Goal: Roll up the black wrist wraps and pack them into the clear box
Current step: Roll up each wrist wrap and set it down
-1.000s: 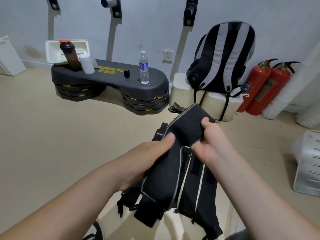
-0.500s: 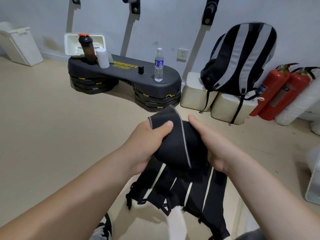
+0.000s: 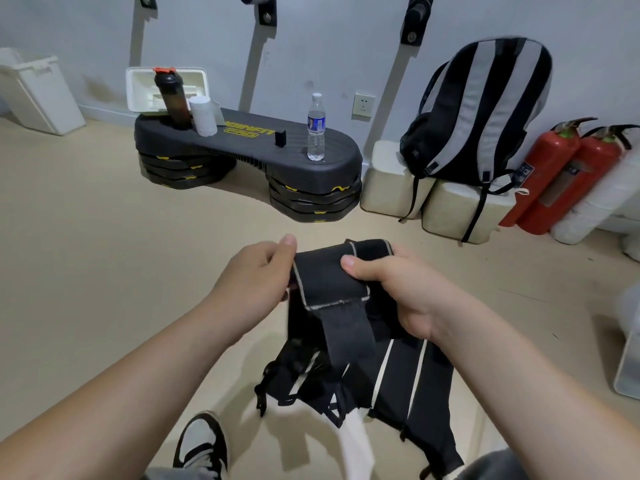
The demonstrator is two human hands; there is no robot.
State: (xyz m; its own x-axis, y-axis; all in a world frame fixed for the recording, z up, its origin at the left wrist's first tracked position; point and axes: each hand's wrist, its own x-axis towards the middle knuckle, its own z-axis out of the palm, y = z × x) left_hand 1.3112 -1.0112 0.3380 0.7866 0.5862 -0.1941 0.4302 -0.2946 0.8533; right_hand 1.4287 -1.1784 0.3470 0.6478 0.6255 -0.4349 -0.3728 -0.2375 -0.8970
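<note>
My left hand [image 3: 256, 275] pinched the rolled wrist wrap [image 3: 329, 275] at its 9 o'clock end; my right hand [image 3: 398, 292] gripped the 3 o'clock end (thumb on top), and the other wraps [image 3: 398, 375] lay at 6 o'clock.

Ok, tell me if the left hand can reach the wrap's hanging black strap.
Probably yes: the left hand holds the rolled black wrist wrap just above; the black strap hangs uncovered.

Gym room, black step platform [image 3: 249, 147], shaker bottle [image 3: 172, 95], fire extinguishers [image 3: 568, 174]
</note>
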